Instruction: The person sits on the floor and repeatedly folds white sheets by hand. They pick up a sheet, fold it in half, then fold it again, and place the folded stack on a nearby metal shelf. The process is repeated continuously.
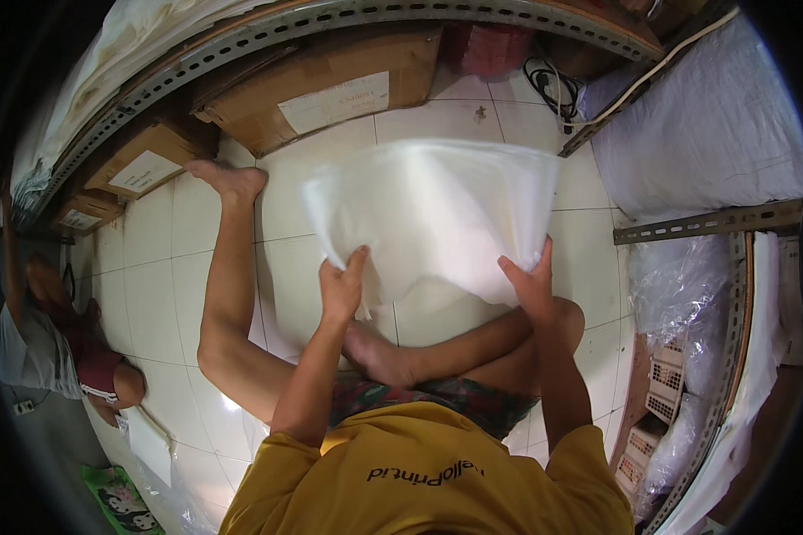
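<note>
A large white translucent sheet [442, 201], thin like plastic film or a bag, spreads out in front of me above the tiled floor. Its far edge is smeared by motion. My left hand [341, 283] grips the near left corner, thumb on top and fingers hidden beneath. At the near right corner my right hand [531, 278] pinches the sheet the same way. The near edge sags between the two hands, above my crossed leg.
Cardboard boxes [330, 94] stand under a metal shelf [330, 31] at the far side. A black cable [549, 85] lies beyond the sheet. Plastic-wrapped goods [700, 125] and small crates [665, 383] line the right. Another person [40, 343] sits at far left, near a green package [120, 499].
</note>
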{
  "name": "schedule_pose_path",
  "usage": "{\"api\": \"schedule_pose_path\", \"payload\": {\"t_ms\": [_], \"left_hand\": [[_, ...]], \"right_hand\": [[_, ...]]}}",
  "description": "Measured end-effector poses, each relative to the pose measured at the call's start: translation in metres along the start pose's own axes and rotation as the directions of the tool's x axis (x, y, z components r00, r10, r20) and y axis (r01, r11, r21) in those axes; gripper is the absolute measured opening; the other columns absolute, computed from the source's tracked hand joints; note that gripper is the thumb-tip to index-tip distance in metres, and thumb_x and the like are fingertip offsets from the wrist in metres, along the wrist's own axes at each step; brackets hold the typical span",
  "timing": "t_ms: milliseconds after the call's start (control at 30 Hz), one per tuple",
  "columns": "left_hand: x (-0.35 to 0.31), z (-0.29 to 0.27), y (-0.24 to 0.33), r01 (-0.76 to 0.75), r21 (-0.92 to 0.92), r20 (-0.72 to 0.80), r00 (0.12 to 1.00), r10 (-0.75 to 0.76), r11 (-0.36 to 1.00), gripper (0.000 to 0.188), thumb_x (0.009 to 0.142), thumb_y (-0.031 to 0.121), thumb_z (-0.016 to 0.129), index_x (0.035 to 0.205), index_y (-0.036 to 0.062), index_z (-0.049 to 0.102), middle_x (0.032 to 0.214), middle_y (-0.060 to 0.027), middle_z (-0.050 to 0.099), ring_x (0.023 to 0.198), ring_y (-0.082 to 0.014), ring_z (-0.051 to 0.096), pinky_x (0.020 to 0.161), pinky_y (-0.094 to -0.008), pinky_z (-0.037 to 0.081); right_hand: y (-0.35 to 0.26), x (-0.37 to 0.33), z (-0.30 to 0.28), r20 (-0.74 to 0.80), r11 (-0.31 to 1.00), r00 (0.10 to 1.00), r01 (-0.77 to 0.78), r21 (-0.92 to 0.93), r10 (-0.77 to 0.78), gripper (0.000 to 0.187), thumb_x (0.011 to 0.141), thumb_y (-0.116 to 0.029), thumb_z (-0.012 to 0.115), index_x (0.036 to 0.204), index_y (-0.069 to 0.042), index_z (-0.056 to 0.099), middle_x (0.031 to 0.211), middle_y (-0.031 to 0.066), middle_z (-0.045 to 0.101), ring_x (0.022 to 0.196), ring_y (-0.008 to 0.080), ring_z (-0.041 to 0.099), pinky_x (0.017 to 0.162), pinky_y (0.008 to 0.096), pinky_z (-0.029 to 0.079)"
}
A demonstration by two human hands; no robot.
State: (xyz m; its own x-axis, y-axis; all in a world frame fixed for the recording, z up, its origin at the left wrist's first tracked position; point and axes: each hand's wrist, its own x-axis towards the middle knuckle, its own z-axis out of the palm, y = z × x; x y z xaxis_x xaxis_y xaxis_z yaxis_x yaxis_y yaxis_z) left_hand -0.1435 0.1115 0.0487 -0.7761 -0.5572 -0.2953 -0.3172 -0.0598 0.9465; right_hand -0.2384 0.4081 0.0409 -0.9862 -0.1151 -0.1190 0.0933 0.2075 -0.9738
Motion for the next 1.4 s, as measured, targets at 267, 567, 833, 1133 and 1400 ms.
{"api": "schedule_pose_path", "payload": {"t_ms": [267, 567, 833, 1133, 1400], "left_hand": [[-0.003, -0.013, -0.045, -0.157, 0.019, 0.07, 0.985, 0.156, 0.987, 0.058, 0.086, 0.006, 0.068, 0.138, -0.0027, 0.043, 0.13, -0.0148, 0.054, 0.117, -0.0236, 0.052, 0.1, -0.0344, 0.043], [0.024, 0.014, -0.03, -0.363, -0.041, -0.254, 0.905, 0.341, 0.931, 0.027, 0.097, 0.019, 0.059, 0.098, -0.0075, 0.062, 0.082, -0.0094, 0.062, 0.078, -0.0177, 0.055, 0.073, -0.0339, 0.046], [0.016, -0.103, 0.016, -0.222, 0.017, -0.155, 0.963, 0.222, 0.975, 0.031, 0.094, 0.026, 0.063, 0.087, -0.0044, 0.065, 0.071, -0.0017, 0.06, 0.068, -0.0112, 0.051, 0.063, -0.0317, 0.045], [-0.03, -0.293, 0.172, -0.32, 0.173, -0.195, 0.916, 0.351, 0.931, 0.041, 0.088, 0.027, 0.062, 0.113, -0.0055, 0.063, 0.1, -0.0149, 0.069, 0.087, -0.0207, 0.064, 0.082, -0.036, 0.051], [0.014, -0.462, 0.296, -0.232, 0.31, -0.531, 0.762, 0.371, 0.922, 0.045, 0.086, 0.031, 0.066, 0.116, -0.002, 0.06, 0.104, -0.0166, 0.065, 0.095, -0.0277, 0.062, 0.085, -0.0441, 0.05]], "right_hand": [[0.072, -0.017, 0.043, 0.139, 0.984, 0.975, 0.18, -0.016, -0.176, 0.068, 0.076, -0.008, 0.082, 0.132, 0.002, 0.046, 0.129, 0.013, 0.053, 0.116, 0.0231, 0.053, 0.1, 0.0369, 0.044], [0.06, -0.003, 0.102, -0.235, 0.985, 0.972, 0.064, 0.161, -0.025, 0.086, 0.076, -0.009, 0.08, 0.144, 0.007, 0.03, 0.139, 0.0222, 0.046, 0.128, 0.031, 0.047, 0.107, 0.0393, 0.038], [-0.037, -0.02, 0.063, -0.071, 0.957, 0.957, 0.276, -0.092, -0.283, 0.085, 0.074, -0.012, 0.08, 0.141, 0.007, 0.03, 0.133, 0.0226, 0.048, 0.124, 0.0316, 0.047, 0.108, 0.0402, 0.036], [-0.237, -0.043, 0.139, 0.359, 0.867, 0.798, 0.382, 0.32, -0.484, 0.062, 0.08, -0.01, 0.075, 0.129, 0.004, 0.04, 0.118, 0.015, 0.057, 0.105, 0.0202, 0.058, 0.092, 0.033, 0.049], [-0.389, -0.018, 0.302, 0.571, 0.835, 0.623, 0.283, 0.472, -0.534, 0.056, 0.078, -0.015, 0.076, 0.121, 0.01, 0.05, 0.106, 0.02, 0.065, 0.091, 0.0256, 0.068, 0.08, 0.0351, 0.057]]}}
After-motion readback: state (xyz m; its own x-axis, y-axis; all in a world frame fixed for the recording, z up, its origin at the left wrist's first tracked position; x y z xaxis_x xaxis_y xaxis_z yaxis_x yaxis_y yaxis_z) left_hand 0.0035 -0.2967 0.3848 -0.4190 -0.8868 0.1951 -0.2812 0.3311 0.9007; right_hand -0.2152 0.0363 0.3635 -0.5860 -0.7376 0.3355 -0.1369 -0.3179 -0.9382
